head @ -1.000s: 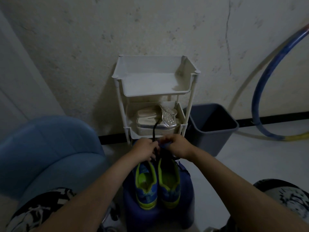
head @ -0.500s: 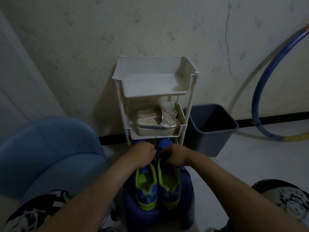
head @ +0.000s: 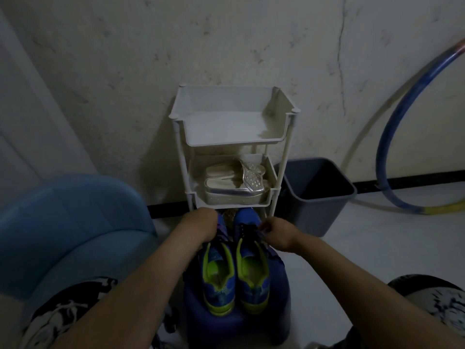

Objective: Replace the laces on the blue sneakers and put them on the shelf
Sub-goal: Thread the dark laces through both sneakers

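Right hand (head: 275, 234) drew lace (head: 251, 229) aside; shelf (head: 226, 143) holds sandals (head: 226, 183).

One camera only, worn on the person's head, looking forward and down. It faces the shelf (head: 227, 144) against the wall (head: 226, 41), close above the sneakers (head: 253, 285) just before the shelf.

The sneakers (head: 253, 275) sit side by side on a stool (head: 281, 298) at 6 o'clock. Behind them, at 12, stands the shelf (head: 226, 143), with sandals (head: 234, 185) on its middle tier. A bin (head: 317, 212) is at 2, a hoop (head: 392, 137) at 3 and a chair (head: 63, 222) at 9.
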Tool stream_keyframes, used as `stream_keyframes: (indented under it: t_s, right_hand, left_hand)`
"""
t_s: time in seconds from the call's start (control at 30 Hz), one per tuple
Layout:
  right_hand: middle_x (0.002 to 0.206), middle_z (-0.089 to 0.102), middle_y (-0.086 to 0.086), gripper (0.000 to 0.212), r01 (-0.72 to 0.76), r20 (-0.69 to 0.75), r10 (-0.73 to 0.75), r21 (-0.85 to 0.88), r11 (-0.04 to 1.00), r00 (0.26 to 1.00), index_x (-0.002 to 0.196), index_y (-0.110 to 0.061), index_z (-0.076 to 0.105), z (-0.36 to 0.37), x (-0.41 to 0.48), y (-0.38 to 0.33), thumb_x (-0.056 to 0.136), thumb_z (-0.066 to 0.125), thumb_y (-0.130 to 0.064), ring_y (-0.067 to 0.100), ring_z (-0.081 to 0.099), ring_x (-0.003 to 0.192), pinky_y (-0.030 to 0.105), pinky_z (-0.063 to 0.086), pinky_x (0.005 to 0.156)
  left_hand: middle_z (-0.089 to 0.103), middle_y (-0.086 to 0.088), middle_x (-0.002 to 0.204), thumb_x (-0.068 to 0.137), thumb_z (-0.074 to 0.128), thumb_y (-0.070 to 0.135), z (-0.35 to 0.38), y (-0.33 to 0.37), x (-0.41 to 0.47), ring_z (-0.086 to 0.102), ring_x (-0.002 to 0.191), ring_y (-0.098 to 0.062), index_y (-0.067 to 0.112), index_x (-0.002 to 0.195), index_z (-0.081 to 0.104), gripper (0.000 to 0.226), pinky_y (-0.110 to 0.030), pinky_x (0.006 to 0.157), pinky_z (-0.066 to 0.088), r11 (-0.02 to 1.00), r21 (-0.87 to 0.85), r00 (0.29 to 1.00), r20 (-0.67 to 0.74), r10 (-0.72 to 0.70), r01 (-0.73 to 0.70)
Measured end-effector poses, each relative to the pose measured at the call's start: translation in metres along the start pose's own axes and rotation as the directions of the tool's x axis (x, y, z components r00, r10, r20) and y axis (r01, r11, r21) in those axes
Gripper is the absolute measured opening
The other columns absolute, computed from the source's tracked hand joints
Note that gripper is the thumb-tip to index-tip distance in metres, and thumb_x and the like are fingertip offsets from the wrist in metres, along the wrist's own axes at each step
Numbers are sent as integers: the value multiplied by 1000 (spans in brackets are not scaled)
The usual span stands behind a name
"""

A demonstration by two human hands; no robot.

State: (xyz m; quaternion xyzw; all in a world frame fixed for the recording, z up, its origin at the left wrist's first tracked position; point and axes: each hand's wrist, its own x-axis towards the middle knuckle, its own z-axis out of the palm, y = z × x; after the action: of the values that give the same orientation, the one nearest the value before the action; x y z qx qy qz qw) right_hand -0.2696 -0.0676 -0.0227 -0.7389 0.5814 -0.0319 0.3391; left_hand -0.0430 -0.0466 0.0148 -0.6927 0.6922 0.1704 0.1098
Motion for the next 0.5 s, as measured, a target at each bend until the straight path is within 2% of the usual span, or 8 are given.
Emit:
stream_keyframes:
  t_s: [0.1, 0.17, 0.23, 0.3, 0.37, 0.4, 0.5]
  right_hand:
    - [117, 65, 6, 34, -14, 80, 14, -3, 1000, 997, 121, -17, 63, 4, -10, 6, 87, 61, -12, 21, 66, 100, 30, 56, 85]
    - [115, 67, 5, 30, 16, 81, -9, -84, 996, 997, 117, -15, 67, 4, -16, 6, 88, 61, -11, 20, 65, 104, 27, 54, 87]
    - [113, 69, 7, 22, 31, 52, -25, -119, 992, 998, 110, -11, 71, 4, -19, 7, 91, 62, -17, 19, 64, 104, 26, 51, 85]
    - [112, 70, 8, 21, 37, 38, -32, -141, 989, 999, 108, -10, 72, 5, -19, 7, 91, 63, -20, 20, 64, 103, 26, 51, 84]
    - [110, 70, 5, 19, 40, 26, -37, -128, 991, 999, 106, -13, 73, 3, -20, 6, 88, 66, -16, 17, 65, 101, 25, 52, 84]
    - [107, 71, 4, 18, 33, 15, -32, -107, 994, 999, 103, -15, 73, 0, -20, 6, 86, 67, -15, 15, 65, 98, 24, 52, 80]
    - [94, 74, 9, 15, -4, -37, 2, -80, 997, 999, 93, -8, 75, -9, -18, 7, 85, 67, -17, 18, 70, 87, 30, 58, 77]
  left_hand:
    - [49, -12, 134, 93, 56, 18, -7, 0, -5, 50, 121, -28, 10, 132, 50, 40, -39, 93, 46, 977, 194, 995, 10, -97, 94]
    - [41, -11, 143, 91, 56, 22, -6, 6, -6, 39, 130, -30, 18, 139, 46, 49, -43, 102, 39, 959, 283, 1000, -23, -12, 18]
    - [50, -7, 137, 90, 53, 23, 2, 19, -5, 43, 127, -29, 27, 130, 60, 40, -43, 104, 40, 974, 182, 991, 1, 135, -133]
    - [63, -5, 117, 88, 52, 25, 12, 33, -11, 53, 115, -28, 24, 110, 71, 29, -40, 99, 40, 974, 108, 978, 85, 190, -198]
    - [61, -3, 88, 85, 55, 25, 19, 40, -13, 59, 99, -28, 17, 85, 68, 15, -38, 89, 43, 965, 140, 971, 120, 206, -222]
    - [57, -2, 80, 85, 55, 22, 22, 40, -13, 60, 94, -28, 15, 77, 63, 13, -38, 83, 45, 964, 148, 973, 110, 204, -219]
    - [63, -7, 86, 91, 52, 17, 25, 36, -6, 63, 88, -28, 8, 82, 66, 19, -38, 74, 50, 981, 42, 977, 106, 182, -188]
